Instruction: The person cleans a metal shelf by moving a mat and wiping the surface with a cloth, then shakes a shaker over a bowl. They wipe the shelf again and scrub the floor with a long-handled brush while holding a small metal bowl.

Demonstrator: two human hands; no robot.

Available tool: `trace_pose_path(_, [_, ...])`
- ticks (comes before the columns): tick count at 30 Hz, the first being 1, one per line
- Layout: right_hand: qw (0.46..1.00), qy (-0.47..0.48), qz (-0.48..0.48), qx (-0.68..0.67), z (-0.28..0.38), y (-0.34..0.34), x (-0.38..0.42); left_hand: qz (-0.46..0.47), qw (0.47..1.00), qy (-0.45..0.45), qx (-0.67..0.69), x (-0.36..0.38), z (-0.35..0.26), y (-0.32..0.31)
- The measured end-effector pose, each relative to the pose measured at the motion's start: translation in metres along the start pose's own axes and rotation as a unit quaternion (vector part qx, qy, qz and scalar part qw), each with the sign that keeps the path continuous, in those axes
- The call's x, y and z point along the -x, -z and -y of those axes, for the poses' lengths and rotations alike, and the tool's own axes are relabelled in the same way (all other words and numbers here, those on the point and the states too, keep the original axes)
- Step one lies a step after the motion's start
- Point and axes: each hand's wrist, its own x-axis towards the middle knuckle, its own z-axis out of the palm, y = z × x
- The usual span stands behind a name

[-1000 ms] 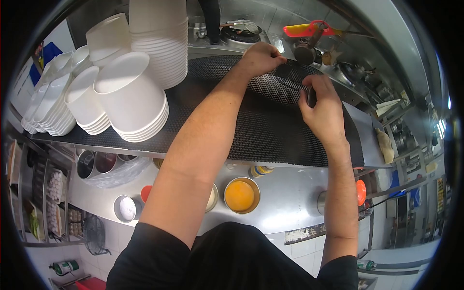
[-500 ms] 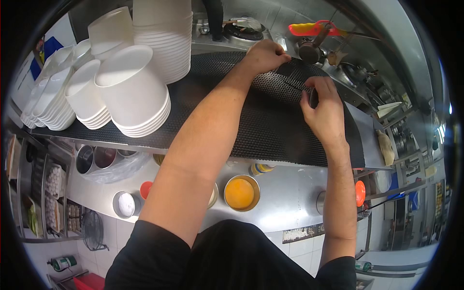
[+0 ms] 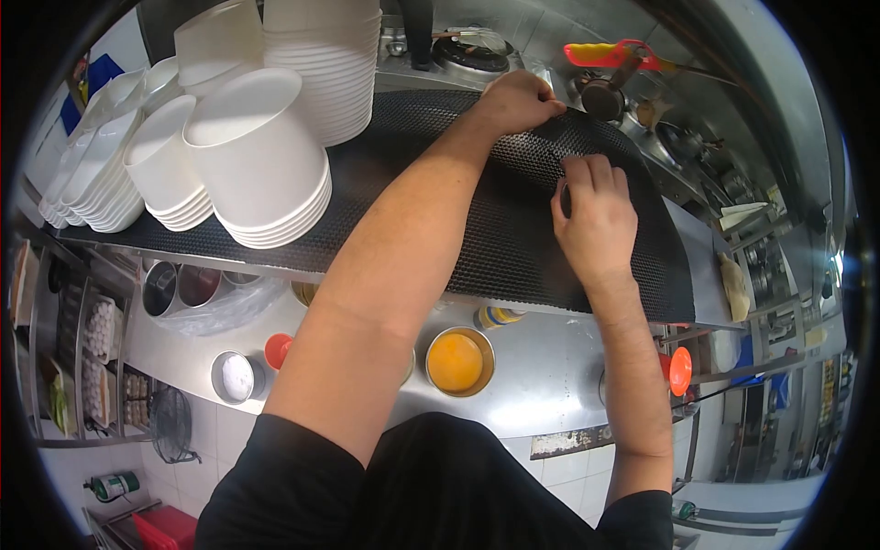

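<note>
A black textured mat [image 3: 513, 243] covers the raised metal shelf, and its far part bulges upward near my hands. My left hand [image 3: 521, 101] reaches across to the mat's far edge with fingers closed in a pinch on it. Nearer to me and to the right, my right hand [image 3: 598, 215] is over the mat, fingers bent and thumb apart from them. No object shows between the thumb and fingers of that hand; whether the fingertips press on the mat is hard to tell.
Stacked white bowls [image 3: 257, 156] stand on the mat's left side. On the lower counter [image 3: 541, 376] are a metal pot of orange-yellow liquid [image 3: 456, 362], a pot of white powder [image 3: 236, 376] and a red cup [image 3: 278, 350]. Pans [image 3: 602, 99] lie beyond the shelf.
My right hand has shifted left over the mat, its fingers a little more spread. My left hand stays at the far edge. The whole view has tilted slightly.
</note>
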Motion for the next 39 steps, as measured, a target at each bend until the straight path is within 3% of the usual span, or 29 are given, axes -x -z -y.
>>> trace_pose_path(6, [0.999,0.009,0.033,0.028,0.003,-0.014,0.002,-0.025,0.999,-0.021,-0.002,-0.003,0.005,-0.005])
trace_pose_path(21, [0.993,-0.064,-0.079,-0.065,-0.008,0.034,-0.004,-0.046,0.998,-0.029,-0.026,0.000,0.002,-0.004])
trace_pose_path(39, [0.992,-0.084,-0.014,-0.096,-0.004,0.016,0.002,-0.020,1.000,-0.011,-0.022,0.001,-0.003,0.001])
